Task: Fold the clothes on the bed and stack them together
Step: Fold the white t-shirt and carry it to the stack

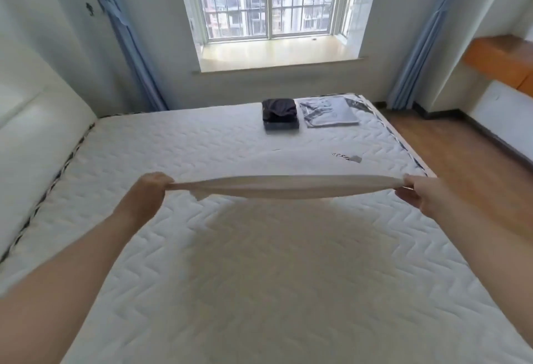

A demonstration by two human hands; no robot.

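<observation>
Head view, hands (150,187) (415,190) stretching white garment (288,186)

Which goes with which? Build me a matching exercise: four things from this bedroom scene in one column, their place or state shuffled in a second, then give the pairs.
Things
1. white garment
2. dark folded clothes
3. grey folded garment
4. curtains

Places or states
A. lying flat near the mattress's far right corner
B. hanging at both sides of the window
C. held stretched in the air between the left hand and the right hand
D. stacked on the far part of the mattress, left of the grey one

Pairs: 1-C, 2-D, 3-A, 4-B
</observation>
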